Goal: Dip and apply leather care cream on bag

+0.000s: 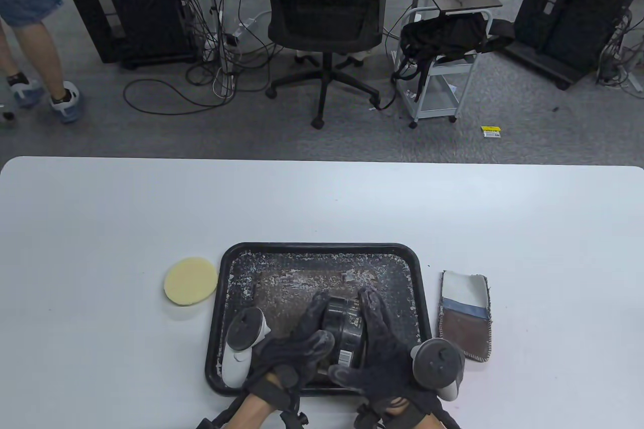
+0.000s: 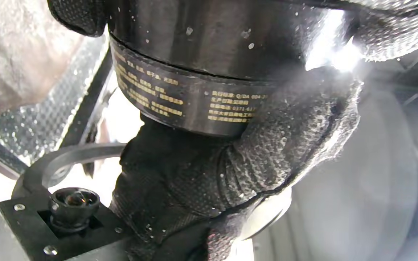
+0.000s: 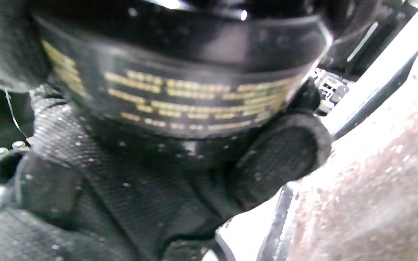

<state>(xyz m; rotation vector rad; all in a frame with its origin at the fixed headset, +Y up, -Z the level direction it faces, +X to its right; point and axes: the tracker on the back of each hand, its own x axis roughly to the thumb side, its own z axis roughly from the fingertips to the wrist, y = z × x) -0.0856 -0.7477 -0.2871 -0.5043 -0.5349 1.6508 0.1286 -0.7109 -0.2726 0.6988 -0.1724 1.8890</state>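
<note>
A black round cream jar [image 1: 344,329] with gold print is held tilted just above the black tray [image 1: 322,248]. My left hand [image 1: 304,336] grips its left side and my right hand [image 1: 377,343] curls round its right side. The lid is on. In the left wrist view the jar [image 2: 201,72] fills the top, with a gloved hand wrapped under its base. The right wrist view shows the jar [image 3: 180,83] blurred and close. A round yellow sponge pad [image 1: 190,281] lies left of the tray. A small brown, blue and white leather bag [image 1: 465,316] lies flat to its right.
The tray's floor is flecked with white residue. The white table [image 1: 322,197] stretches beyond it. On the floor past the table's far edge stand an office chair [image 1: 324,11], a small cart [image 1: 443,67] and cabinets; a person's legs [image 1: 35,47] show at the far left.
</note>
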